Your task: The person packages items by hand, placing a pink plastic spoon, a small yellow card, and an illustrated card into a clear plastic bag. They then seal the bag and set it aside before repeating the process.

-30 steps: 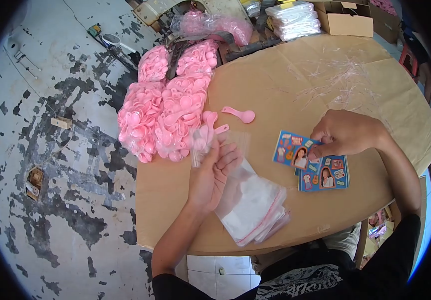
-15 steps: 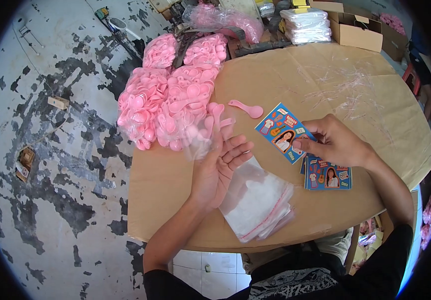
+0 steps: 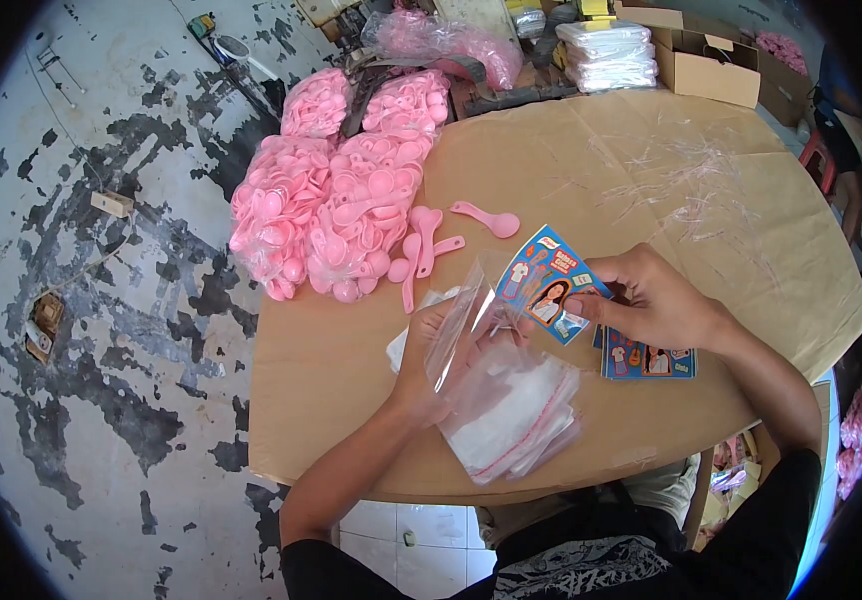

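Note:
A clear plastic bag (image 3: 459, 318) is in my left hand (image 3: 419, 370), its fingers curled behind the see-through film. My right hand (image 3: 656, 300) pinches a blue printed card (image 3: 548, 283) between thumb and fingers. The card's left edge overlaps the bag's upper side in this view. Under the right hand lies a stack of similar cards (image 3: 651, 362), partly covered. A pile of clear bags (image 3: 521, 420) with a pink stripe rests just below my left hand. Several loose pink spoons (image 3: 427, 243) lie beyond it, and one more pink spoon (image 3: 489, 219) sits apart to their right.
Large bags of pink spoons (image 3: 321, 210) stand at the table's left edge. Thin plastic strips (image 3: 696, 195) are scattered on the brown-covered table (image 3: 541, 140). Packs of clear bags (image 3: 608, 55) and a cardboard box (image 3: 708, 68) sit at the back. Another person's leg shows far right.
My left hand has moved down and right, closing from an open palm around a clear bag. The card has shifted slightly left and down toward it. Loose spoons behind are now uncovered.

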A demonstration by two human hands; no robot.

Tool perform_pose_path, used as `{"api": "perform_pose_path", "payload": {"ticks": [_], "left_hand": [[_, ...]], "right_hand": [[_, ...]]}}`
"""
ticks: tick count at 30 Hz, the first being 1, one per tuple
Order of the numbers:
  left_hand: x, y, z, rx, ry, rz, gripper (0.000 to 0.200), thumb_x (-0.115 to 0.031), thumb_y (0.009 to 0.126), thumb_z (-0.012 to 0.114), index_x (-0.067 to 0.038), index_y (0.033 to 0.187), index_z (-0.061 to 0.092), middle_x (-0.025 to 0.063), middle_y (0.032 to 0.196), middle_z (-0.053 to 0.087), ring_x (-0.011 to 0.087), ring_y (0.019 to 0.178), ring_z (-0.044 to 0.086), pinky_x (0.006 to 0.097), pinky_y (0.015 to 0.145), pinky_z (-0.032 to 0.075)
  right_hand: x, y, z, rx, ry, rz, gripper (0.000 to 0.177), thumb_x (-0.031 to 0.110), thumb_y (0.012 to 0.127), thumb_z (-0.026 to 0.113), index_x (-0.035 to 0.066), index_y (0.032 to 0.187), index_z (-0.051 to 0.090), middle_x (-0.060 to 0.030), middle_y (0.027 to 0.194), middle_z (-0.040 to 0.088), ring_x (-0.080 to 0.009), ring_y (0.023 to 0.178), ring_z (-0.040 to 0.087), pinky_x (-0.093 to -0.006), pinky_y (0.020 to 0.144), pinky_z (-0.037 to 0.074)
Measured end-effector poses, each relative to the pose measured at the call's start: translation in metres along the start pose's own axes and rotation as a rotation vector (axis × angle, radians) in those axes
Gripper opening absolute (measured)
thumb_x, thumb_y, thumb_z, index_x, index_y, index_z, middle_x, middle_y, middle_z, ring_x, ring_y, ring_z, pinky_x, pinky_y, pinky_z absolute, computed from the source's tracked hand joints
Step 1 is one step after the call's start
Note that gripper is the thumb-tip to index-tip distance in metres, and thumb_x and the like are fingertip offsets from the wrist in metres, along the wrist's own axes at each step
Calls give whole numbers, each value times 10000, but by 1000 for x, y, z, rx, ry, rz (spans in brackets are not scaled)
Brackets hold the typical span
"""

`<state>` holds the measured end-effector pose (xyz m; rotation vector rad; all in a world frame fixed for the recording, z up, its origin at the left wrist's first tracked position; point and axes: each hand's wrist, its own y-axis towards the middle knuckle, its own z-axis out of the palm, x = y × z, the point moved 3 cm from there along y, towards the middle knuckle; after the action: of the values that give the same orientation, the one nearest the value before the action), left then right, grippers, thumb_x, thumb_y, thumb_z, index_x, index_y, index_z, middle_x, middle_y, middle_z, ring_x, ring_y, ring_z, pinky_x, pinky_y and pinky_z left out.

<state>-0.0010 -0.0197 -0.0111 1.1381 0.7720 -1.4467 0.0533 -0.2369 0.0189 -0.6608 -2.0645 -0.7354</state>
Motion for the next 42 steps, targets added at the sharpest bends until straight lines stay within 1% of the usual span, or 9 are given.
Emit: {"api": "perform_pose_path", "payload": {"ticks": [10,15,19,22,25,29,37,39,42], "left_hand": [[5,0,-3,22,65,46,315,-186,981,548,-5,1236,592,73,1071,625,108,948,595,304,810,517],[-9,-9,15,48,547,238,300,-225,967,580,-1,1162,622,22,969,632,72,888,565,248,751,459],[7,-6,12,-141,369,-91,303,-262,942,612,-14,1115,631,7,889,629,69,822,543,266,700,437],[-5,-9,24,-125,326,-31,308,-271,929,630,-37,1129,635,15,867,616,70,789,525,279,683,431],[-8,-13,21,-50,490,34,307,-222,980,550,12,1174,595,51,1076,644,104,963,588,270,851,468],[-14,-16,33,1,283,24,265,-192,969,568,8,1139,604,37,1068,638,92,982,573,274,835,472],[0,-22,29,90,540,218,407,-141,922,625,-29,1290,492,69,1227,568,115,1101,540,299,928,452],[-18,-22,33,76,432,240,499,-273,933,624,-36,1345,470,112,1317,515,134,1134,527,306,957,444],[-43,-10,20,74,-174,316,588,-390,1019,418,-56,1477,265,118,1370,480,154,1168,525,320,1005,417]], "right_hand": [[11,-1,2,70,-46,-1,181,165,921,617,-7,958,656,-75,603,557,-104,524,462,-295,515,411],[19,-3,7,186,-56,87,170,158,918,618,-3,962,653,-65,616,577,-101,530,488,-287,519,428],[15,-5,18,70,35,1,164,151,921,607,1,973,653,-48,645,589,-69,558,485,-270,519,421],[16,-5,19,51,57,-44,166,142,922,602,1,992,654,-31,672,600,-45,583,479,-253,525,419],[23,-4,17,57,95,-47,172,131,918,604,6,1022,658,-13,698,616,-35,606,476,-243,541,424],[36,-5,15,110,77,51,180,104,916,593,13,1053,668,0,730,635,-28,633,481,-241,564,436],[37,4,24,22,220,30,175,115,912,644,-24,1016,672,27,813,645,-27,738,523,-225,677,464],[43,10,27,15,222,23,162,125,905,661,-16,984,676,31,818,639,-27,751,524,-224,694,462],[51,29,27,-77,188,-1,148,164,895,686,27,949,678,49,806,610,-21,760,516,-223,689,453]]}}
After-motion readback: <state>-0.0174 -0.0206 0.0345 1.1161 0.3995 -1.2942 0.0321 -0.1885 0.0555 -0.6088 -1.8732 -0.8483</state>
